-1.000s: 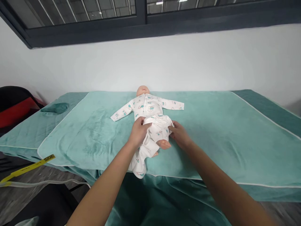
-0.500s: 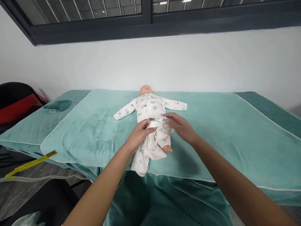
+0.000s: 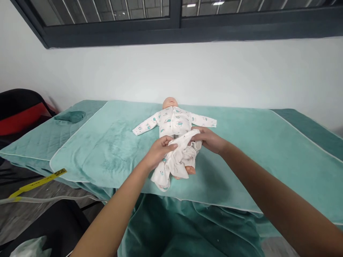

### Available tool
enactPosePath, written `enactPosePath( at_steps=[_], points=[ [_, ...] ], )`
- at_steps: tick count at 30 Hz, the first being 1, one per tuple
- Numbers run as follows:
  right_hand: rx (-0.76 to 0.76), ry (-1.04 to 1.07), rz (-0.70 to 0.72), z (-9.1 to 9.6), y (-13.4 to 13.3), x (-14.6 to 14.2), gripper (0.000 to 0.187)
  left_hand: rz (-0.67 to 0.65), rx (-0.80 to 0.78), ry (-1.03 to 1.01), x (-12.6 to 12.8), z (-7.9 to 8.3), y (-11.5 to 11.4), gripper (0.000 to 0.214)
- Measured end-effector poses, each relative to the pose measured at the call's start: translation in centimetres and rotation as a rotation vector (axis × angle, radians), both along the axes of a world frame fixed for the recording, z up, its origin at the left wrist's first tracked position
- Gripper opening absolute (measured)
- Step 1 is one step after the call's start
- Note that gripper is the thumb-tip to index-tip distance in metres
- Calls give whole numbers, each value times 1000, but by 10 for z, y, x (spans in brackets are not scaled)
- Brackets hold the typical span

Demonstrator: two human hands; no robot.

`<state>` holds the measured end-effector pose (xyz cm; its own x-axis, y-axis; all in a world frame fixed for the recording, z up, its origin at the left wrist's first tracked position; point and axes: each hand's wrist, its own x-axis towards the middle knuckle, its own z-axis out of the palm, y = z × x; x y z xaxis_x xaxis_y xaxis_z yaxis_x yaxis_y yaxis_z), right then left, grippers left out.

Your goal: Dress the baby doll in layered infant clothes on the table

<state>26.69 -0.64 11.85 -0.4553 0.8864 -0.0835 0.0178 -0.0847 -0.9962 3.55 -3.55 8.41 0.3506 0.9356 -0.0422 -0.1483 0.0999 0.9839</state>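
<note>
A baby doll (image 3: 169, 102) lies on its back on the green bed cover, head toward the wall. It wears a white printed long-sleeved top (image 3: 175, 119) with both sleeves spread out. Bunched around its lower body are white printed baby trousers (image 3: 179, 160). One bare foot (image 3: 190, 170) shows below the cloth on the right. My left hand (image 3: 159, 151) pinches the trousers' waist at the left. My right hand (image 3: 207, 139) grips the waist edge at the right, its fingertips partly hidden by the fabric.
The bed (image 3: 241, 150) has a green plush cover that hangs over the front edge. At its left end is a face hole (image 3: 69, 117). A yellow tag (image 3: 40, 183) and a pale tube are at the lower left, beside a black chair (image 3: 50, 228). A wall and window stand behind.
My right hand has lifted the right side of the trousers' waist, stretching the cloth upward between my hands. The trouser leg at the left has drawn up a little. The view has shifted slightly.
</note>
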Motion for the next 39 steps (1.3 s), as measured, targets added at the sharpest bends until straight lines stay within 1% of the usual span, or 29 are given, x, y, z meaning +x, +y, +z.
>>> enactPosePath(
  at_steps=[3, 5, 6, 8, 9, 11, 12, 14, 17, 19, 22, 26, 28, 29, 31, 33, 36, 38, 39],
  points=[
    [20, 35, 59, 0, -3, -15, 34, 195, 70, -102, 13, 2, 7, 35],
    [78, -42, 90, 3, -6, -26, 43, 256, 90, -155, 21, 8, 12, 35],
    [109, -112, 83, 6, -7, -31, 45, 255, 85, -172, 23, 12, 14, 36],
    [138, -232, -2, 12, -8, -39, 46, 203, 56, -190, 23, 19, 18, 35],
    [127, -248, -67, 14, -9, -42, 45, 163, 35, -199, 20, 21, 19, 34],
    [76, -185, -149, 19, -8, -42, 41, 86, -17, -201, 12, 24, 21, 34],
    [55, -132, -150, 20, -7, -40, 39, 43, -48, -182, 6, 24, 21, 35],
    [37, -53, -98, 21, -5, -35, 35, -61, -110, -113, -5, 23, 21, 33],
    [8, 10, -51, 17, 0, -28, 22, -222, -180, -46, -17, 20, 19, 29],
    [-19, 67, -46, 12, 4, -25, 14, -253, -209, -68, -20, 17, 18, 29],
    [-23, 140, -46, 5, 8, -23, 11, -246, -208, -97, -20, 13, 15, 24],
    [-41, 138, -72, -1, 7, -24, 12, -324, -128, -18, -12, 11, 8, 35],
    [-46, 134, -75, 1, 4, -24, 13, -285, -47, 58, -5, 14, 4, 38],
    [-47, 131, -65, 3, 3, -24, 13, -233, -8, 96, -1, 15, 2, 36],
    [-51, 119, 1, 9, -1, -23, 16, -95, 25, 143, 5, 18, 0, 30],
    [-40, 102, 99, 15, -5, -21, 25, 43, 1, 133, 9, 19, -1, 26],
    [-2, 9, 202, 22, -10, -23, 38, 178, -28, 79, 12, 20, 1, 19],
    [23, -99, 176, 26, -13, -29, 41, 214, -37, 34, 13, 20, 3, 17],
    [43, -157, 144, 28, -14, -33, 40, 210, -56, -8, 12, 20, 3, 17]
  ],
)
